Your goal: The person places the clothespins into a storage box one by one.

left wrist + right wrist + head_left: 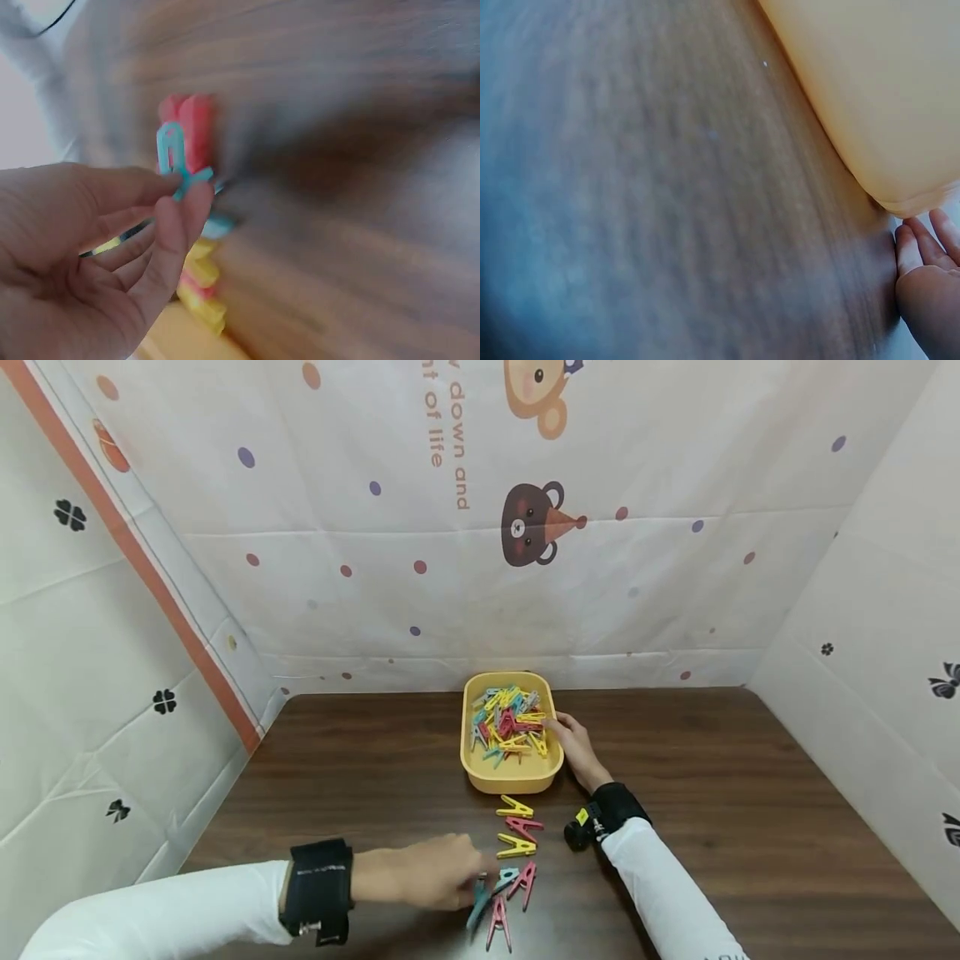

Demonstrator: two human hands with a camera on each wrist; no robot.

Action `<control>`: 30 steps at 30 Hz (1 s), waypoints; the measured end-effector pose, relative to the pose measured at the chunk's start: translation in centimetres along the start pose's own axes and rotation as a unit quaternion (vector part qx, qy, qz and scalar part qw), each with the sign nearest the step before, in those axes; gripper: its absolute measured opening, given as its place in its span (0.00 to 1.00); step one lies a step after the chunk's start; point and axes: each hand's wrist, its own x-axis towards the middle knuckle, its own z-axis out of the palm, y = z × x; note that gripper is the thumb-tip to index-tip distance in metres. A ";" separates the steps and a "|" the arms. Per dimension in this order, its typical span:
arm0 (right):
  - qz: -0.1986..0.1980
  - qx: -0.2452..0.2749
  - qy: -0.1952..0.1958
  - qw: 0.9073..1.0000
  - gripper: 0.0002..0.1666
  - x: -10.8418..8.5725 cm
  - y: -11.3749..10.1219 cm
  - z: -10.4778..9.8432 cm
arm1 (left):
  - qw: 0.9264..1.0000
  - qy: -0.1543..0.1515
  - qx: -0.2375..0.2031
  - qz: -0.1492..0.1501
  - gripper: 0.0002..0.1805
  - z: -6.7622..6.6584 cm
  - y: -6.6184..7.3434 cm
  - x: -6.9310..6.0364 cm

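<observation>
My left hand (427, 870) pinches a teal clothespin (172, 150) between thumb and fingertips, just over the table. Close by that hand lie a pink clothespin (498, 922), a second pink clothespin (525, 883) and another teal clothespin (507, 877), partly covered. Farther up the same row are a yellow clothespin (517, 846), a pink clothespin (523, 827) and one more yellow clothespin (515, 807). A yellow basket (510, 783) holds a heap of mixed clothespins (510, 722). On its right side my right hand (576, 750) grips the rim, with fingers (909, 251) against the outer wall.
The dark wooden table (675, 793) meets a patterned white cloth backdrop (637, 610) behind the basket. Cloth walls also stand at left and right. Each wrist carries a black strap (321, 892) with a camera.
</observation>
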 end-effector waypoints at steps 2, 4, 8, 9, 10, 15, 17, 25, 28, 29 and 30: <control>0.001 0.000 -0.002 1.000 0.37 -0.1 0.1 0.1 | 0.999 0.037 -0.027 0.008 0.12 -1.2 -0.8 0.3; 0.003 0.004 -0.001 1.000 0.36 -0.2 0.2 0.1 | 0.996 0.080 -0.030 0.024 0.15 -3.4 -1.2 0.9; 0.002 0.008 -0.001 1.000 0.36 -0.3 0.0 -0.1 | 0.984 0.177 0.017 0.005 0.21 -9.3 -1.8 3.6; 0.001 0.007 -0.002 1.000 0.36 -0.3 0.0 -0.1 | 0.979 0.200 0.032 -0.003 0.21 -10.7 -2.2 4.5; 0.001 0.006 -0.002 1.000 0.36 -0.3 -0.1 -0.1 | 0.975 0.217 0.036 -0.023 0.22 -11.8 -2.8 5.6; 0.000 -0.004 -0.001 1.000 0.36 -0.1 0.0 0.0 | 0.959 0.248 0.004 -0.136 0.18 -15.3 -6.8 10.8; 0.000 -0.004 0.003 1.000 0.35 0.0 0.0 -0.1 | 0.953 0.244 -0.001 -0.177 0.17 -15.5 -8.3 13.0; -0.001 0.002 0.007 1.000 0.35 0.0 0.0 0.4 | 0.945 0.197 0.028 -0.260 0.19 -12.1 -12.0 17.2; 0.003 0.001 0.008 1.000 0.35 0.0 0.0 0.2 | 0.944 0.183 0.034 -0.272 0.20 -11.1 -12.3 17.5; 0.003 -0.001 0.010 1.000 0.35 0.1 -0.1 0.1 | 0.944 0.177 0.036 -0.275 0.21 -11.0 -12.3 17.5; 0.002 -0.001 0.012 1.000 0.35 0.1 -0.1 -0.1 | 0.945 0.173 0.043 -0.275 0.21 -11.0 -12.2 17.5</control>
